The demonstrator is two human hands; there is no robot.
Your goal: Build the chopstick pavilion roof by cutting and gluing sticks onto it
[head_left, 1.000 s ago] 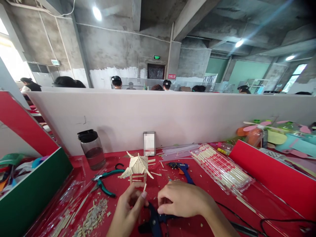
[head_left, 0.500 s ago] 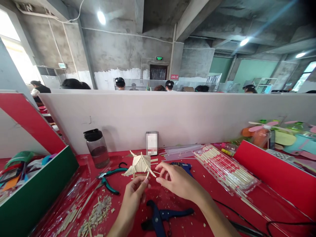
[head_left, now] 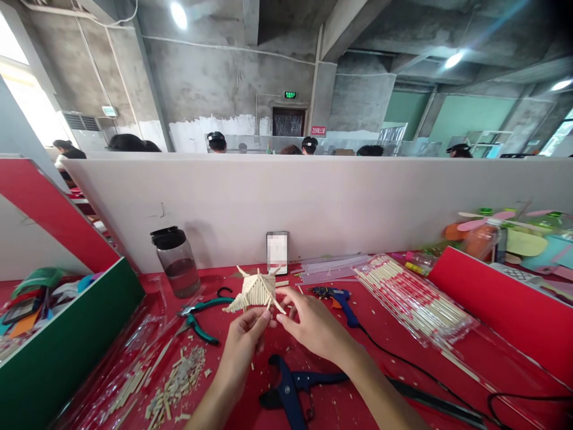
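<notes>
A small model roof [head_left: 258, 291] of pale wooden sticks, with flared corners, is held up over the red table. Closed on its lower front edge, my left hand [head_left: 246, 334] pinches a short stick there between thumb and fingers. My right hand [head_left: 313, 322] curls its thumb and forefinger around the right corner of the model; its other fingers are partly hidden. Below the hands lies a dark blue cutter [head_left: 290, 388]. Left of the model are green-handled pliers [head_left: 197, 322], and to the right rests a blue glue gun [head_left: 338, 298].
Stick scraps [head_left: 179, 376] litter the left front. A water bottle [head_left: 176, 263] and a phone [head_left: 277, 251] stand by the white partition [head_left: 335, 203]. Bundled sticks in plastic [head_left: 412, 298] lie at right. A green-walled box [head_left: 76, 334] and a red panel [head_left: 501, 304] flank the table.
My right hand has moved left and in to the model's right corner, from a spot just apart from it. My left hand keeps its hold. The view has tilted slightly.
</notes>
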